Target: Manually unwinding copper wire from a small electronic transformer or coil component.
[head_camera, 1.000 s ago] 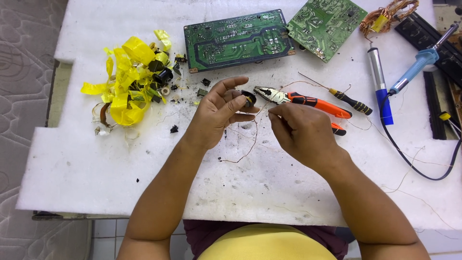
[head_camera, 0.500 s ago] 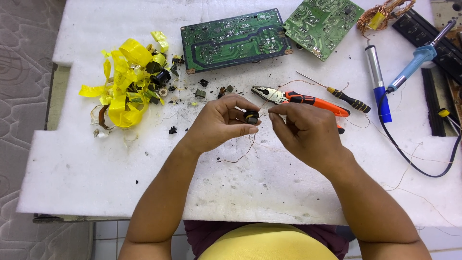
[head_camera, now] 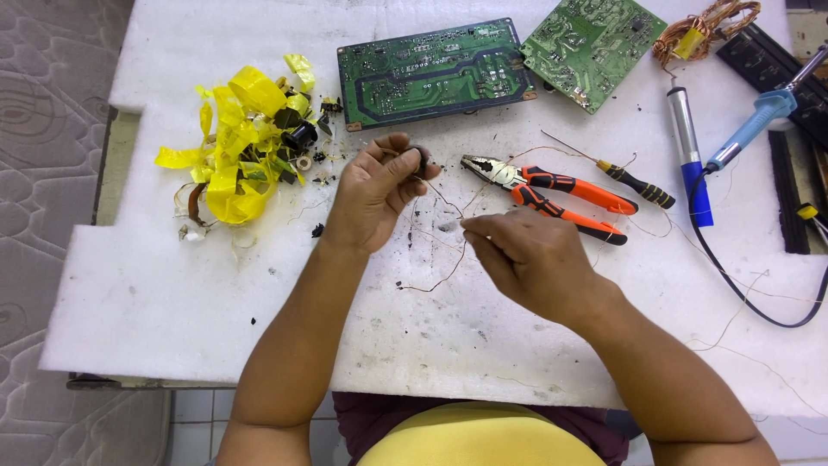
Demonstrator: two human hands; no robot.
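Note:
My left hand pinches a small black coil bobbin above the white foam sheet. A thin copper wire runs from the bobbin down to my right hand, whose fingertips pinch the wire's other end. More of the wire curls loose on the foam below the hands. The two hands are a hand's width apart, the left higher and further away, the right lower and nearer to me.
Orange-handled pliers lie just right of the bobbin. Two green circuit boards, a small screwdriver, a blue soldering iron, a desoldering pump, a copper wire bundle and a heap of yellow tape lie around.
My left hand has lifted the bobbin up and away to the left. My right hand has drawn back toward me, so the wire between them is now longer.

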